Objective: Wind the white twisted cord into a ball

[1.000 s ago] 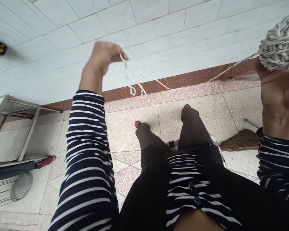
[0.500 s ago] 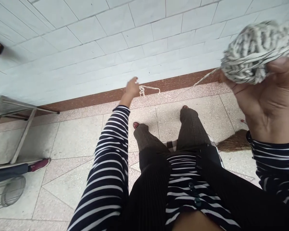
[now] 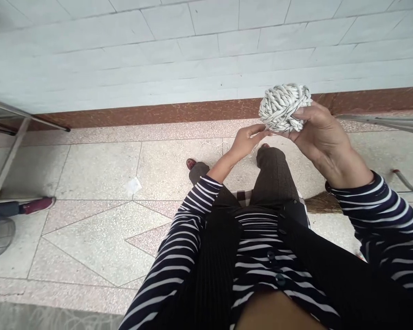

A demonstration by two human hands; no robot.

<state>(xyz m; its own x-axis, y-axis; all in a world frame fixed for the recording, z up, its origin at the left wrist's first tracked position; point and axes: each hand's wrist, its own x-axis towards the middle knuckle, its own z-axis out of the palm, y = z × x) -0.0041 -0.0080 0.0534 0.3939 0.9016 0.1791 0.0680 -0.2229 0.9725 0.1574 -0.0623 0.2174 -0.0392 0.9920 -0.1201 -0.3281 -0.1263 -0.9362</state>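
Note:
A thick ball of white yarn with dark flecks [image 3: 282, 107] is up in front of the wall, gripped in my right hand [image 3: 325, 133], thumb across its near side and fingers beneath. My left hand [image 3: 246, 143] meets the ball's lower left side, its thumb and fingers pinched together where the yarn strand runs; the strand itself is mostly hidden there. Thin loose yarn [image 3: 213, 145] shows pale against the floor, left of that hand and above my shoe.
A tiled wall [image 3: 179, 59] with a brown skirting stands ahead. At left are a metal-framed table [image 3: 17, 146], another person's shoe [image 3: 37, 205] and a wire basket [image 3: 0, 238]. A white scrap [image 3: 133, 186] lies on the floor. A broom [image 3: 321, 203] and metal legs [image 3: 382, 121] are at right.
The ball has come from the upper right toward the middle, in my right hand. My left hand, which held a loose strand farther left, has moved right to the ball.

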